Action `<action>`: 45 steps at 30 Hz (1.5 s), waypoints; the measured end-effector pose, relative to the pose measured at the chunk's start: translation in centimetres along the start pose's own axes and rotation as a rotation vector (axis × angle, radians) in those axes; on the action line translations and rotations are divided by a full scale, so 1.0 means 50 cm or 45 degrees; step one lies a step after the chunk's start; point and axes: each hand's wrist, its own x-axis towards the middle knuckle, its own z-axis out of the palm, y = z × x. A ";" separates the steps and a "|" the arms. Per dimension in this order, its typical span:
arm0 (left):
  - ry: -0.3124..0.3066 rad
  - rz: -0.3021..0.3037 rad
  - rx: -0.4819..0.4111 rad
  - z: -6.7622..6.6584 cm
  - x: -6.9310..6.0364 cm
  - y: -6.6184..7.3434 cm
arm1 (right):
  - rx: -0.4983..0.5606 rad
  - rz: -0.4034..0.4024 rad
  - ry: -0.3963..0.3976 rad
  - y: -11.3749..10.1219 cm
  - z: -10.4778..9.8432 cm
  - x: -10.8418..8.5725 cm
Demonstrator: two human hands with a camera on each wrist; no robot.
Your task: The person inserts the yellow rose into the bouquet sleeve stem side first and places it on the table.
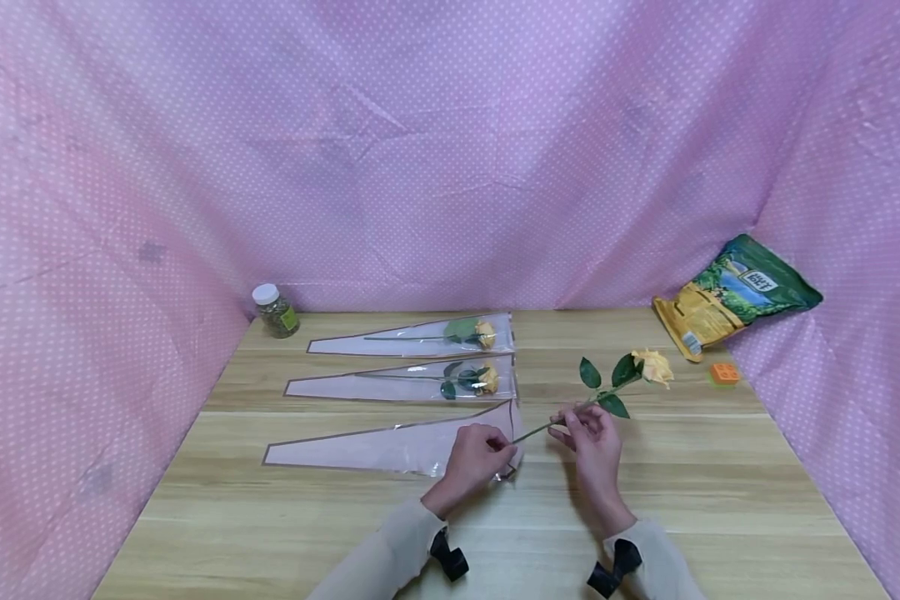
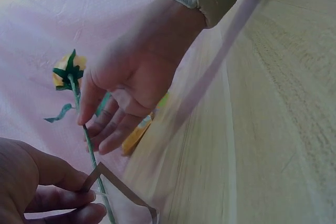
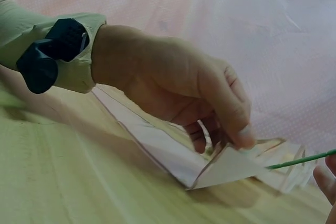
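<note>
A yellow artificial rose with green leaves slants across the right half of the table, its bloom up and to the right. My right hand pinches its green stem below the leaves. The stem's lower end reaches into the mouth of a clear flower sleeve with a brown border, which lies on the table. My left hand pinches the edge of that mouth and lifts it. In the left wrist view the stem passes inside the raised brown-edged corner.
Behind lie two flower sleeves, each with a yellow rose inside. A white-lidded jar stands at the back left. At the right are a green and yellow bag and an orange block. Pink dotted cloth surrounds the table.
</note>
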 end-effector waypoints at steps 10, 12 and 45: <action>0.005 0.062 0.116 0.008 0.007 0.006 | 0.213 0.155 0.027 0.029 -0.004 -0.004; 0.004 0.072 0.132 0.009 0.009 0.005 | 0.240 0.173 0.026 0.029 -0.002 -0.006; 0.085 0.184 0.212 0.018 0.017 0.027 | 0.412 0.267 0.043 0.028 0.009 -0.015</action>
